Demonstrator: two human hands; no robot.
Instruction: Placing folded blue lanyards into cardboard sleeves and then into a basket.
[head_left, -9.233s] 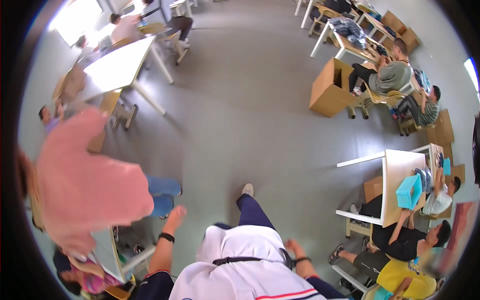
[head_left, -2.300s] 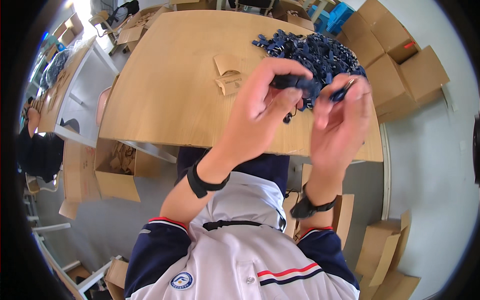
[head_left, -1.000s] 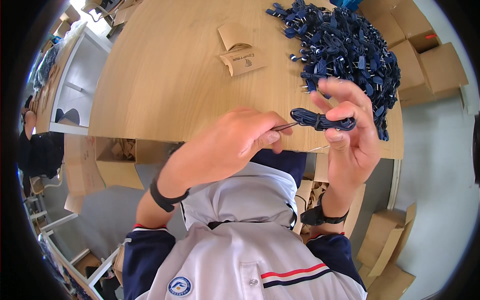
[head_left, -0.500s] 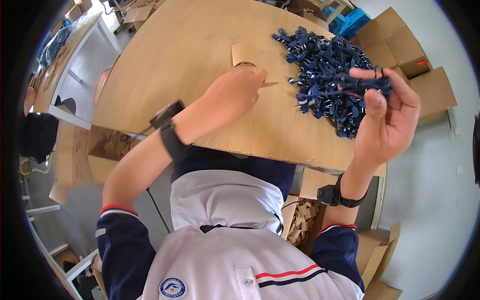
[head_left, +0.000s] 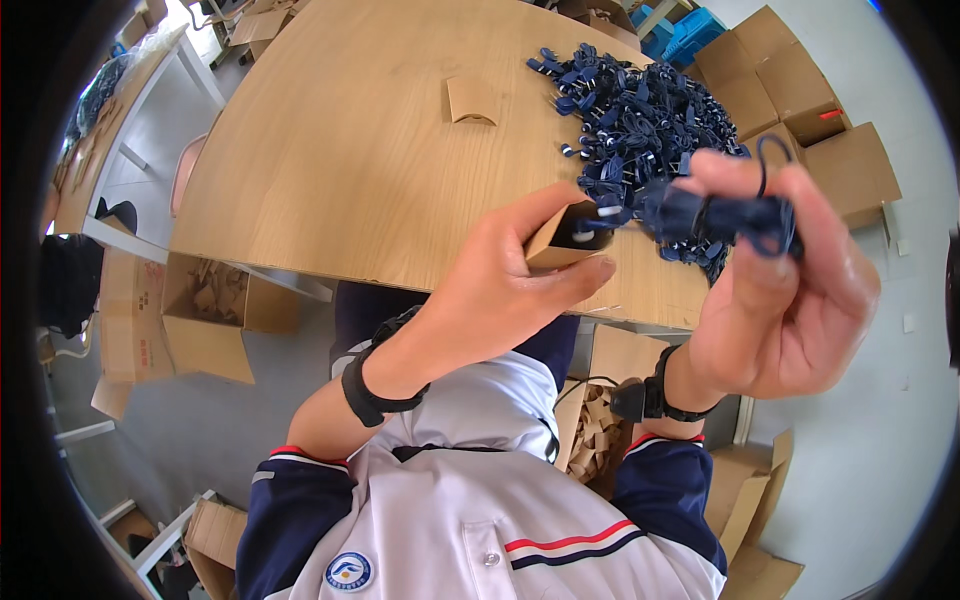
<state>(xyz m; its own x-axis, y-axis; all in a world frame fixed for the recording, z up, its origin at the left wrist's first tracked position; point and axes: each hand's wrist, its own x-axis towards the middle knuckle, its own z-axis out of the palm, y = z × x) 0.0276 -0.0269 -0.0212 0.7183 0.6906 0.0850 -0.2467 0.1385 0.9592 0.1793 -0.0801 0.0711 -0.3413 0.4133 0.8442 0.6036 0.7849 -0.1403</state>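
My left hand (head_left: 490, 285) is closed around an opened brown cardboard sleeve (head_left: 550, 248), held just over the table's near edge with its mouth facing right. In my right hand (head_left: 790, 330) is a coiled dark blue cable bundle (head_left: 720, 218), gripped between thumb and fingers and blurred by motion. The bundle's white-tipped ends (head_left: 608, 212) reach into the sleeve's mouth. Behind, a large heap of similar dark blue cables (head_left: 650, 115) covers the table's right side. Another brown cardboard sleeve (head_left: 471, 100) lies on the table beyond my left hand.
The wooden table (head_left: 330, 150) stretches ahead of me. Open cardboard boxes (head_left: 790, 75) stand at the far right, beside a blue plastic item (head_left: 690, 38). Below the table's edge, a box of brown cardboard pieces (head_left: 597, 430) sits by my right forearm. Another open box (head_left: 215, 315) stands at left.
My left hand has come nearer and to the right, bringing a cardboard sleeve that is now open-mouthed. My right hand has lowered slightly, and the cable's ends now meet the sleeve.
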